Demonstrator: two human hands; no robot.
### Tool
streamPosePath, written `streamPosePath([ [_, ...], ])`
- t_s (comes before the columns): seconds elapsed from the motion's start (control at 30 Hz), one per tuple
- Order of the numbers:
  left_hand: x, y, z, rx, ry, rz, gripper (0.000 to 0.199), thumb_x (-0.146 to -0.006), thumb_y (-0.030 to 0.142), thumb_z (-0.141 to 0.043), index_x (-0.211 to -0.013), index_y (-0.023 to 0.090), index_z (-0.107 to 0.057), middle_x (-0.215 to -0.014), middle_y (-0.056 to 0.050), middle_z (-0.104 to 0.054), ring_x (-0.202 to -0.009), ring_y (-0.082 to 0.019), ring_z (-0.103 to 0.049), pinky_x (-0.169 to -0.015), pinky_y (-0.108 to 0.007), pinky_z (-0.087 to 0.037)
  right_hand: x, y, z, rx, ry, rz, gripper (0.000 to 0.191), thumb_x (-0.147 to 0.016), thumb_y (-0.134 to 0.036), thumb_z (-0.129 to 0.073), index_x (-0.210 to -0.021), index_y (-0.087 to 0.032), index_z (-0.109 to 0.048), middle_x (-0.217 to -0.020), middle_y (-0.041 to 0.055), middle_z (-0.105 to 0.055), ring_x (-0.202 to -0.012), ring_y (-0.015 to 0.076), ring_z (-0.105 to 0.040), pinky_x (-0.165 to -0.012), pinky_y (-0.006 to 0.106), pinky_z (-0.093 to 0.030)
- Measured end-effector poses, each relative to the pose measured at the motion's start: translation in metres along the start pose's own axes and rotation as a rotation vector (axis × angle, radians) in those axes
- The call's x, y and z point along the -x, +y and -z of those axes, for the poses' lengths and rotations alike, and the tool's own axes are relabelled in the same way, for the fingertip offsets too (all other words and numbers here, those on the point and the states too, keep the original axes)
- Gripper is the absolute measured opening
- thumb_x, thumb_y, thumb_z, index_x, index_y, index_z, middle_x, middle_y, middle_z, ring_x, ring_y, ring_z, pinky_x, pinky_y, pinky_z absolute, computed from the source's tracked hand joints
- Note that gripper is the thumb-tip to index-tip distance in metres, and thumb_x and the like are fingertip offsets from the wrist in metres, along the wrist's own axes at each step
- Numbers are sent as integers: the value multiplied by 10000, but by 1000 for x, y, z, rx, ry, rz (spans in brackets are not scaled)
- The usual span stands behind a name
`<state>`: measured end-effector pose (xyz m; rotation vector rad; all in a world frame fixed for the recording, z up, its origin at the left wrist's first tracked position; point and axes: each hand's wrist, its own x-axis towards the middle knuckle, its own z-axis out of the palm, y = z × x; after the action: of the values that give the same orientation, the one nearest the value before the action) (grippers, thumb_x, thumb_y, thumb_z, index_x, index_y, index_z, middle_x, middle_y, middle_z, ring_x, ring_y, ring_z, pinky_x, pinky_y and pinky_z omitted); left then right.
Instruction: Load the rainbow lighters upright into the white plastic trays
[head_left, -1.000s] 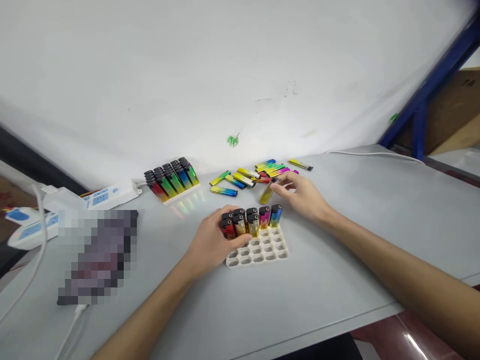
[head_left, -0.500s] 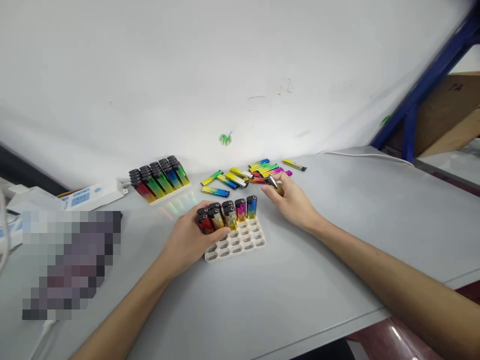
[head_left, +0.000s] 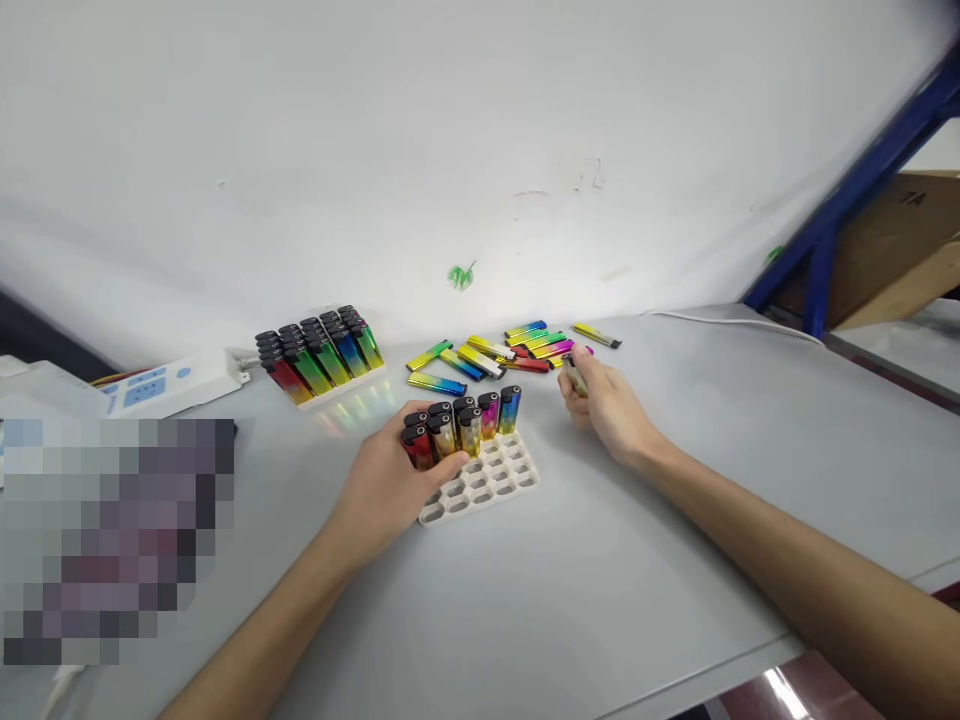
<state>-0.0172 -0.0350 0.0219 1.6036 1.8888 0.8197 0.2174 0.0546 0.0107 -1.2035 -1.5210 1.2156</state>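
Observation:
My left hand point(head_left: 394, 490) is wrapped round the left side of a white tray point(head_left: 525, 482) with oval slots, its thumb lying in front of the lighters. Several shiny lighters stand upright in the tray's back slots, among them a red lighter point(head_left: 418, 450) nearest my palm, a pink lighter point(head_left: 488, 418) and a blue lighter point(head_left: 511, 410) at the right end. To the right of the tray, above the table, my right hand point(head_left: 607, 400) is closed round a gold-silver lighter point(head_left: 576, 376); its fingers cover most of it.
Loose lighters point(head_left: 480, 357) lie in a scattered heap behind the tray. A second tray full of upright lighters point(head_left: 322, 362) stands by the wall, with a power strip point(head_left: 165, 383) to its left. A white cable point(head_left: 720, 319) runs along the wall at right. A blurred-out object point(head_left: 127, 540) lies at left.
My right hand has moved away from the loose lighters, right and slightly nearer, with the lighter turned more upright in it. My left hand stays on the tray. The view has shifted slightly.

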Motion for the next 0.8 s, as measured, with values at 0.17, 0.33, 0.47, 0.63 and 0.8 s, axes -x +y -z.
streamPosePath([
  [0.17,2,5,-1,45,-55,-13,345,-732,387,-722,-1036,289,-592,-784,67,-716,-705,-183,-676,-615,-268,-511,-1,3,-2,-93,-44,-77,538,-919,-653,-363,-583,-235,-325,-488,-63,-170,-439,98,-108,-431,272,-108],
  [0.33,8,11,-2,126,-133,-17,415,-758,406,-709,-1129,293,-560,-929,42,-735,-838,-201,-710,-673,-284,-547,1,4,-5,-125,-85,-60,489,-948,-528,-346,-565,-225,-331,-483,-66,-185,-442,86,-107,-423,253,-120],
  [0.47,8,11,0,144,-129,-11,478,-752,413,-724,-1180,309,-539,-992,38,-732,-901,-205,-708,-740,-301,-555,0,7,-5,-135,-83,-53,474,-952,-488,-330,-559,-224,-343,-468,-69,-187,-434,84,-105,-413,247,-120],
  [0.63,6,7,0,108,-115,0,535,-760,470,-716,-1237,338,-512,-948,39,-726,-813,-211,-697,-686,-325,-541,0,7,-5,-128,-89,-35,456,-955,-471,-326,-573,-224,-347,-485,-68,-186,-437,87,-109,-411,248,-122],
  [0.8,6,5,4,86,-74,-47,581,-757,527,-716,-1261,328,-508,-930,24,-712,-777,-204,-675,-675,-324,-526,0,3,-6,-140,-54,-50,506,-938,-584,-362,-581,-225,-360,-477,-72,-187,-437,86,-117,-408,245,-133],
])
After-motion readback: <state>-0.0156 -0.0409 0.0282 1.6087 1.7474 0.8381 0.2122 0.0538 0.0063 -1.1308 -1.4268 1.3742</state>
